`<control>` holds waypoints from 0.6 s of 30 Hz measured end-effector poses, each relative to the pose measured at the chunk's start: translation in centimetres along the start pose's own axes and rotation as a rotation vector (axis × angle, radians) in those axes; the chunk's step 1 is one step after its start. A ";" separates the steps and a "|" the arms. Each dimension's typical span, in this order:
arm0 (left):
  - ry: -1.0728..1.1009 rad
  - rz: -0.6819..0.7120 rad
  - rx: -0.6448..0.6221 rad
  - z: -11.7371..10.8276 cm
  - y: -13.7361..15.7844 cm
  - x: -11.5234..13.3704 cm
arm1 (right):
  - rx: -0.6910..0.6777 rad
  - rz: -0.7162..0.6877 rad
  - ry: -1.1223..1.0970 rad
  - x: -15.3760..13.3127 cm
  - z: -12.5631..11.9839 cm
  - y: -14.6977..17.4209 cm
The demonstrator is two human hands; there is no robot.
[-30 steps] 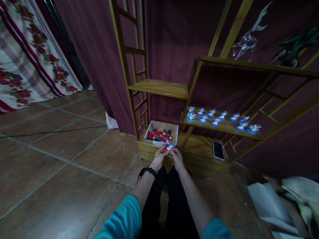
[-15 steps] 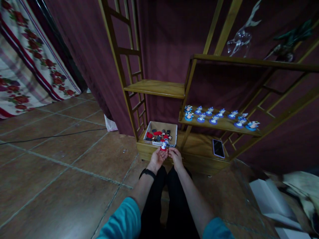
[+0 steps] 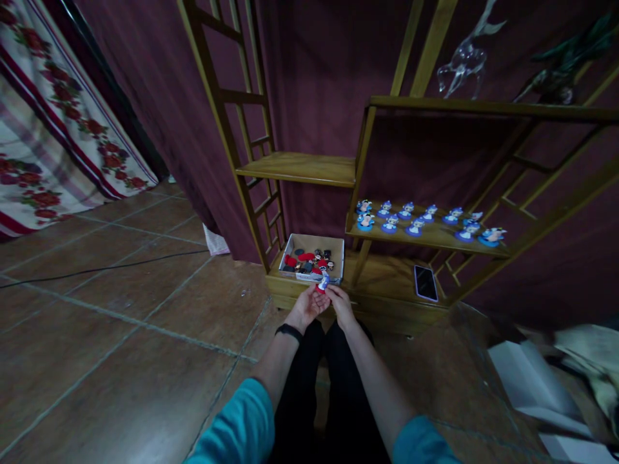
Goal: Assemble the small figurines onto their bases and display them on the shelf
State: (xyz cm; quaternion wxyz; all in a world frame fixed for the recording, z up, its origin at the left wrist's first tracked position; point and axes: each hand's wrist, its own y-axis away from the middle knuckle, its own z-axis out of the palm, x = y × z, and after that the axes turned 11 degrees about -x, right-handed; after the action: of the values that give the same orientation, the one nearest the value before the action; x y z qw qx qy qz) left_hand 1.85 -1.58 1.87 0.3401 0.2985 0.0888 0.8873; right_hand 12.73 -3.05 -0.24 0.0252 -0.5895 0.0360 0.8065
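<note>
A small blue-and-white figurine (image 3: 324,281) on a red base is held between my hands, just in front of a shallow box. My left hand (image 3: 308,305), palm turned up, grips the red base from the left. From the right, the fingertips of my right hand (image 3: 341,304) pinch the edge of the figurine. Inside the box (image 3: 341,251) lie several figurine parts in red, black and dark grey, loosely heaped. To the right, a shelf board (image 3: 435,241) bears several little figurines (image 3: 391,223) on blue and purple bases, standing in two rows.
A phone (image 3: 425,283) lies on the wooden cabinet's low top. The bare left shelf (image 3: 300,169) juts out above the box. On the upper shelf stands a clear glass deer (image 3: 464,67). White boxes (image 3: 534,380) lie on the floor at right, a black cable (image 3: 120,265) at left.
The figurine has shifted slightly right and now leans to the right in my fingers. Both hands keep their hold. The view has moved a little.
</note>
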 end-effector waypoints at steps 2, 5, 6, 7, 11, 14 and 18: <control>-0.011 -0.008 0.005 -0.1 -0.1 0.0 | -0.011 0.009 -0.003 0.0 0.0 -0.1; -0.028 -0.033 0.006 -0.2 -0.2 -0.1 | -0.024 0.016 -0.009 -0.2 0.0 0.0; -0.031 -0.040 0.001 -0.3 -0.3 -0.1 | -0.023 0.017 -0.013 -0.3 0.0 0.0; -0.031 -0.047 -0.004 -0.3 -0.3 -0.1 | -0.020 0.018 -0.016 -0.3 0.0 0.0; -0.024 -0.045 -0.016 -0.5 -0.5 -0.2 | -0.019 0.028 -0.002 -0.7 0.0 0.2; -0.022 -0.041 -0.015 -0.6 -0.5 -0.2 | -0.018 0.026 0.019 -0.7 0.0 0.2; -0.022 -0.027 -0.014 -0.6 -0.4 -0.1 | -0.049 0.015 0.008 -0.5 -0.1 0.2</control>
State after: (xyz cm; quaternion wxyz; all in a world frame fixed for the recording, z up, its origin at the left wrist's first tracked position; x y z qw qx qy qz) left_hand 1.76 -1.31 1.24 0.3550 0.3046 0.0829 0.8800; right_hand 12.92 -3.29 0.28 0.0044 -0.5928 0.0208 0.8051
